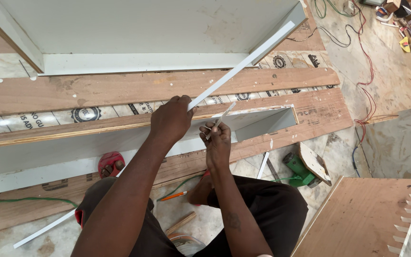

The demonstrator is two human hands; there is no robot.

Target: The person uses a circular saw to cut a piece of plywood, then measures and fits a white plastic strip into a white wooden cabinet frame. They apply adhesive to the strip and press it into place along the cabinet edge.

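**Edge strip held across the hands, blade at its underside**

The left hand is closed around a long white strip, gripping it near mid-length. The strip runs from the floor behind and below that hand, up past it, to the corner of the white panel well ahead. The right hand, just beside the left, is curled shut on a small thin blade whose tip points up toward the strip. Beneath both hands lies a white shelf board on bare wooden planks. A green power tool sits on the floor to the right of the right hand.

Risks, as judged: the blade works close to the left fingers, so a slip could cut them. The strip is long and unsupported; sagging or twisting could kink or snap it.
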